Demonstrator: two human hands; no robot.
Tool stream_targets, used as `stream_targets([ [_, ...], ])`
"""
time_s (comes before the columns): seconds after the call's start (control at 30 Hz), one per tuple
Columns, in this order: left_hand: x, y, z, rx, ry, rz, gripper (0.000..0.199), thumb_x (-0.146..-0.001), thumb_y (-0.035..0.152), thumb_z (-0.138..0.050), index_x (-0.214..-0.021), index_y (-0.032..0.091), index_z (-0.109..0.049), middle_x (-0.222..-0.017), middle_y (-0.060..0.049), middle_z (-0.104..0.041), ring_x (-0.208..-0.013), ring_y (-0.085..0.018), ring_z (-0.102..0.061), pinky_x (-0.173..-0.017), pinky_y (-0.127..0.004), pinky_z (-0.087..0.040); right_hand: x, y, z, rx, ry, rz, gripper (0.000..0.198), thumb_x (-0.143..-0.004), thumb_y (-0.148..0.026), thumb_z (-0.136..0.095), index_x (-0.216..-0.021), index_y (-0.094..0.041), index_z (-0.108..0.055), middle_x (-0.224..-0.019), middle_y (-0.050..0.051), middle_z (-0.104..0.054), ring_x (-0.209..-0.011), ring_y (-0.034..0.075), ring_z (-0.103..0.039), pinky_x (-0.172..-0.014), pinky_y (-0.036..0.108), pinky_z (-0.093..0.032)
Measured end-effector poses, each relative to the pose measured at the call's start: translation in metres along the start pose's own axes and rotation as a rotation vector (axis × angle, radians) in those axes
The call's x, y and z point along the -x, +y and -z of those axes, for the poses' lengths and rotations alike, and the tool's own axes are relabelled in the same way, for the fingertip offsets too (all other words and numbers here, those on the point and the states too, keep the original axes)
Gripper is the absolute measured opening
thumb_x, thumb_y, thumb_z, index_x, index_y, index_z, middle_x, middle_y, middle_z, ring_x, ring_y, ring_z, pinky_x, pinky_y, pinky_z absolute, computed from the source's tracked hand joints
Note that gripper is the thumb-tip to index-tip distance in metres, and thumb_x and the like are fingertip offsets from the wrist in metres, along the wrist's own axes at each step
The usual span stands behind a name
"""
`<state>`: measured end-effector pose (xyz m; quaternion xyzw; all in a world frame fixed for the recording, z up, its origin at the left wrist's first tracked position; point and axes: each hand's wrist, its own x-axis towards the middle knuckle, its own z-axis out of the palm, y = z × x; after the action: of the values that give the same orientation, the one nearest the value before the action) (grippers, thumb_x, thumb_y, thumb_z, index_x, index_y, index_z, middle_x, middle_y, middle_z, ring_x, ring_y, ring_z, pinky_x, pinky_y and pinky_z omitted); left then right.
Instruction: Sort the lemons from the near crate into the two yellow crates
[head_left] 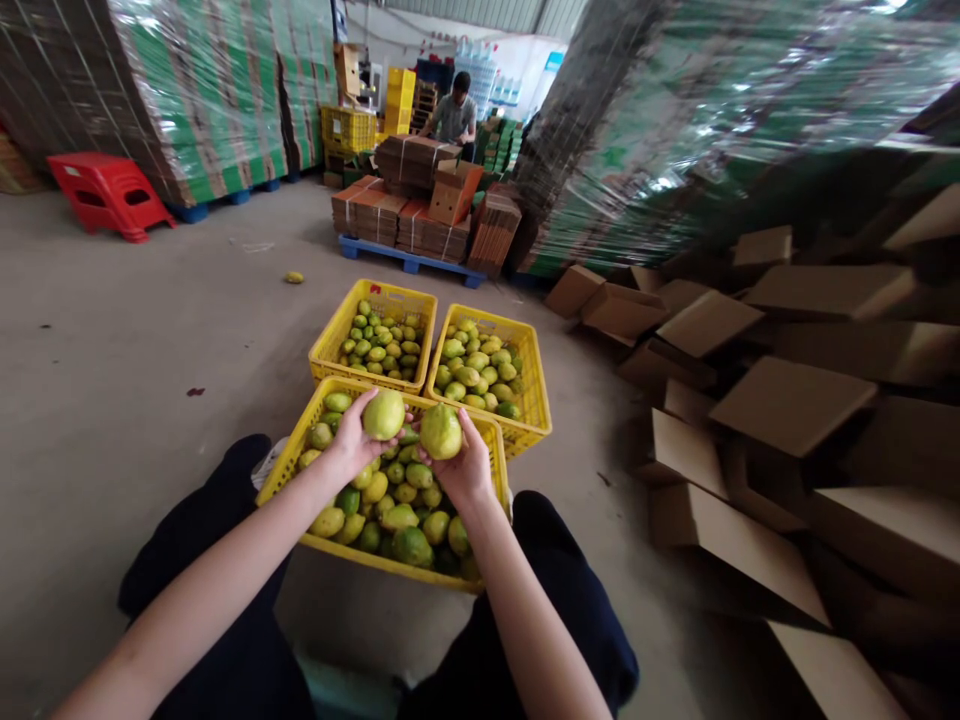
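My left hand [355, 440] is closed around a pale yellow-green lemon [384, 414]. Beside it, my right hand [466, 466] grips a second, greener lemon [441, 431]. Both hands are raised over the nearest yellow crate [288, 478], which holds many yellow and green lemons [400, 516]. Just beyond stand two more yellow crates, a left one [321, 352] with smaller, greener lemons [379, 343] and a right one [537, 385] with larger, yellower lemons [475, 367]. My fingers are partly hidden behind the fruit.
Open cardboard boxes [795, 400] lie heaped on the right. A blue pallet [411, 260] bears bundled flat cartons, with a person [454, 115] behind it. A red stool [109, 195] stands at the left, and a loose lemon [294, 277] lies on the floor. Wrapped stacks [202, 90] rise behind.
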<state>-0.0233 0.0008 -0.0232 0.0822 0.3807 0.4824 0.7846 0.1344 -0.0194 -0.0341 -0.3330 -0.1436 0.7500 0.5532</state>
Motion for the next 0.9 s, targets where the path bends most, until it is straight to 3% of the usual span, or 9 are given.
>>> stream_targets([
  [0.13, -0.005, -0.005, -0.001, 0.064, 0.091, 0.053, 0.035, -0.097, 0.032, -0.043, -0.113, 0.008, -0.063, -0.070, -0.010, -0.071, -0.054, -0.019, -0.067, -0.049, -0.028, -0.057, -0.004, 0.002, 0.004, -0.019, 0.008, -0.096, 0.031, -0.091, -0.039, -0.056, -0.087, -0.011, -0.069, -0.068, 0.008, -0.072, -0.052, 0.017, -0.066, -0.046, 0.025, -0.054],
  [0.27, -0.005, -0.006, -0.001, 0.085, 0.076, 0.083, 0.037, -0.096, 0.032, -0.043, -0.115, 0.008, -0.063, -0.074, -0.013, -0.072, -0.061, -0.021, -0.070, -0.049, -0.028, -0.057, -0.005, 0.000, 0.005, -0.060, 0.056, -0.124, 0.035, -0.093, -0.040, -0.053, -0.084, -0.010, -0.068, -0.068, 0.011, -0.073, -0.052, 0.016, -0.066, -0.049, 0.024, -0.056],
  [0.47, -0.001, -0.008, -0.001, 0.006, -0.091, -0.096, 0.033, -0.091, 0.039, -0.049, -0.094, 0.012, -0.069, -0.065, -0.006, -0.068, -0.045, -0.017, -0.061, -0.042, -0.026, -0.051, -0.002, 0.002, -0.002, -0.044, 0.051, 0.024, 0.031, -0.087, -0.044, -0.060, -0.079, -0.015, -0.067, -0.069, 0.007, -0.072, -0.056, 0.018, -0.068, -0.048, 0.025, -0.054],
  [0.57, -0.001, -0.012, -0.002, 0.052, -0.155, -0.152, 0.033, -0.091, 0.039, -0.050, -0.084, 0.013, -0.070, -0.061, -0.007, -0.067, -0.049, -0.016, -0.063, -0.047, -0.025, -0.052, -0.005, 0.007, -0.006, -0.026, -0.015, 0.084, 0.029, -0.084, -0.044, -0.062, -0.079, -0.016, -0.068, -0.067, 0.004, -0.071, -0.059, 0.019, -0.069, -0.044, 0.024, -0.051],
  [0.67, -0.005, -0.016, -0.004, 0.202, -0.153, -0.133, 0.028, -0.090, 0.033, -0.051, -0.086, 0.013, -0.070, -0.063, -0.006, -0.068, -0.058, -0.015, -0.066, -0.056, -0.023, -0.055, -0.013, 0.011, -0.005, -0.066, -0.036, 0.130, 0.028, -0.086, -0.042, -0.059, -0.081, -0.016, -0.069, -0.067, 0.004, -0.071, -0.065, 0.020, -0.070, -0.056, 0.030, -0.058],
  [0.73, -0.011, -0.018, -0.004, 0.315, -0.151, -0.126, 0.024, -0.091, 0.027, -0.050, -0.097, 0.015, -0.070, -0.077, -0.006, -0.073, -0.067, -0.015, -0.070, -0.065, -0.025, -0.058, -0.021, 0.013, -0.001, -0.145, -0.025, 0.149, 0.029, -0.088, -0.041, -0.055, -0.079, -0.017, -0.068, -0.068, 0.004, -0.071, -0.071, 0.020, -0.071, -0.071, 0.036, -0.062],
  [0.83, -0.021, -0.021, -0.004, 0.409, -0.152, -0.138, 0.031, -0.093, 0.024, -0.047, -0.115, 0.019, -0.067, -0.101, -0.006, -0.076, -0.087, -0.018, -0.074, -0.082, -0.031, -0.059, -0.033, 0.016, 0.008, -0.276, -0.007, 0.177, 0.022, -0.089, -0.036, -0.055, -0.082, -0.019, -0.067, -0.077, 0.004, -0.074, -0.085, 0.020, -0.072, -0.089, 0.039, -0.059],
  [0.9, -0.026, -0.022, -0.002, 0.428, -0.156, -0.121, 0.035, -0.094, 0.028, -0.046, -0.123, 0.021, -0.065, -0.107, -0.007, -0.075, -0.096, -0.021, -0.073, -0.089, -0.037, -0.059, -0.038, 0.018, 0.012, -0.334, 0.020, 0.191, 0.015, -0.087, -0.031, -0.056, -0.086, -0.020, -0.067, -0.083, 0.002, -0.076, -0.090, 0.019, -0.072, -0.092, 0.036, -0.057],
])
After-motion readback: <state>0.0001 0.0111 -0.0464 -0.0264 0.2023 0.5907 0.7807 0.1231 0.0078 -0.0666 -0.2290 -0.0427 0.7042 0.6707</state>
